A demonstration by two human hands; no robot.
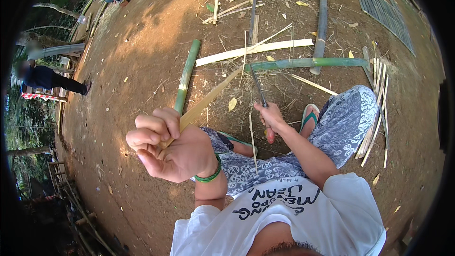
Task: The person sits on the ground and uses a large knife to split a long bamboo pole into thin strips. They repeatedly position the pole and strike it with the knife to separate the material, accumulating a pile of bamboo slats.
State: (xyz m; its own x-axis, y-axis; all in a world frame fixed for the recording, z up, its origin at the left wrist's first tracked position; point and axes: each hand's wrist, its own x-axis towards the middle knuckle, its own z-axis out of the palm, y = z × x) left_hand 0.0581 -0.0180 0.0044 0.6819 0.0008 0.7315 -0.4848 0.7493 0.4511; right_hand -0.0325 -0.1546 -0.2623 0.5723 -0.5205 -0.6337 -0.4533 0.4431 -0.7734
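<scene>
My left hand is raised, its fingers curled round the near end of a flat, pale bamboo strip. That strip slants away from me to the upper right. Lower down, by my legs, my right hand grips the handle of a long-bladed knife, whose dark blade points away from me. The knife's tip and the strip's far end lie close together in the picture; whether they touch I cannot tell. Just beyond them a green bamboo pole lies crosswise on the ground.
Another green bamboo piece lies left, a dark pole at right. A wide split slat crosses the middle. Strips are piled beside my right knee and at the far side. A slatted bamboo panel lies far right. People are at left.
</scene>
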